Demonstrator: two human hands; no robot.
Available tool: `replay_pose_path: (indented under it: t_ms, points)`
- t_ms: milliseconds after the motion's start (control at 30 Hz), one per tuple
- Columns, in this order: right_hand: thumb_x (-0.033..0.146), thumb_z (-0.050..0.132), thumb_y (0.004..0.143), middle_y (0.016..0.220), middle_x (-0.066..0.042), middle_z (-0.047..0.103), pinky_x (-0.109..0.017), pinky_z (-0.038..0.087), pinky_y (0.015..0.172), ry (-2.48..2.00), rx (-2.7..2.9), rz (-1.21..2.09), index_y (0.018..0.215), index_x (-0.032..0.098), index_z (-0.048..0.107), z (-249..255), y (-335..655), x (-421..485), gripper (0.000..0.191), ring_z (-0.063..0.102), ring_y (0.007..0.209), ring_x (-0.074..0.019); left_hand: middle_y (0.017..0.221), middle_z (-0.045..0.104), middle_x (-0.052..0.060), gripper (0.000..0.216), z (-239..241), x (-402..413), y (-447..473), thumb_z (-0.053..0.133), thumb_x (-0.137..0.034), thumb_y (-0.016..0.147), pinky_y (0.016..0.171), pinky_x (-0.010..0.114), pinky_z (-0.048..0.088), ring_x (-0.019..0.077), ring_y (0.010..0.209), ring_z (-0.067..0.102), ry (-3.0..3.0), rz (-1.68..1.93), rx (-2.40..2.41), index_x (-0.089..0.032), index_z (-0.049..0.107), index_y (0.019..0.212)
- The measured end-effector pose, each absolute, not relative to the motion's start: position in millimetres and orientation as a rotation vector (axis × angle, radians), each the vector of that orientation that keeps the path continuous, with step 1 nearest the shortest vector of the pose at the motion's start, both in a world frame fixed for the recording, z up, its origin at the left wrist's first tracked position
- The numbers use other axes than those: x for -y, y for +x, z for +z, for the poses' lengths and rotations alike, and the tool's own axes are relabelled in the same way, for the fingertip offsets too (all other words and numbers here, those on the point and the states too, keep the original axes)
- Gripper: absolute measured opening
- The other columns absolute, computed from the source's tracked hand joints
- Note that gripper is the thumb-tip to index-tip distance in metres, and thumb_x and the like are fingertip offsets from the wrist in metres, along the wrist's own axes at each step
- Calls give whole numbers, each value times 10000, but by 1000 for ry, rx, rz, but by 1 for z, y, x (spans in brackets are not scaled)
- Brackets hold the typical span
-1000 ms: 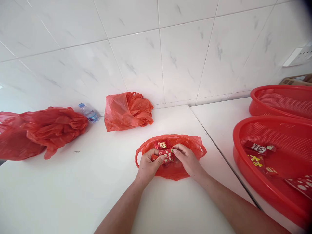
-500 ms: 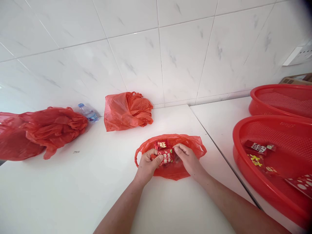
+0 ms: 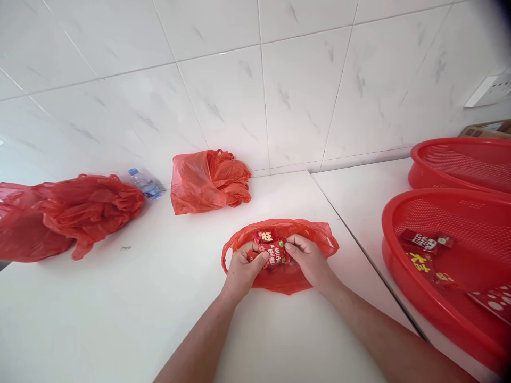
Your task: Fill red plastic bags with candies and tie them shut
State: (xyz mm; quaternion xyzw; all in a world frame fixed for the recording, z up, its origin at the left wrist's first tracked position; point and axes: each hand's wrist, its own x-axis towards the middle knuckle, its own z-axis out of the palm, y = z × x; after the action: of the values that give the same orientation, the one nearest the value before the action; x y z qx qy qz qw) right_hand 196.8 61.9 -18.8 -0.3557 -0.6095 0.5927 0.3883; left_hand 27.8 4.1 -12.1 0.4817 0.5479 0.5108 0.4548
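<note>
Between my two hands a small red snack packet (image 3: 275,253) with white lettering is held over an opened red plastic bag (image 3: 289,281). My left hand (image 3: 244,267) pinches the packet's left end, thumb on top. At its right end, my right hand (image 3: 306,259) grips the wrapper between thumb and fingers. Just behind it lies another red packet (image 3: 265,235) with gold lettering, inside the bag. The bag lies on the white table, its mouth spread around both hands.
A bunched red bag (image 3: 209,183) stands against the tiled wall. Further left are another red bag (image 3: 91,207) and a water bottle (image 3: 146,183). At right, a red plastic basket (image 3: 389,221) holds several packets, with a second basket (image 3: 417,165) behind it.
My right hand has closed onto the packet's right end, and the packet now lies flatter and straighter between both hands. The bags and baskets have not moved.
</note>
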Motion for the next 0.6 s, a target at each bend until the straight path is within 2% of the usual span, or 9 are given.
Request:
replay_pose_path:
  t_ms: [267,600]
  points:
    - [366,492,860,651,23,531,-259,403,618,-908,1558,1513,717,196,514,-18,197,-62,224,476,619,-117,676,553,-19,230,-11,-3,26,590,-359,815,569,182,359,63,589,448,1265,1221,-1330,-152,540,726]
    - [448,506,858,691,17,531,-256,404,607,-866,1548,1600,760,195,527,-20,196,-60,272,488,648,-120,704,560,-11,214,-12,-1,25,582,-349,827,580,198,356,71,606,455,1271,1226,-1308,-152,553,748]
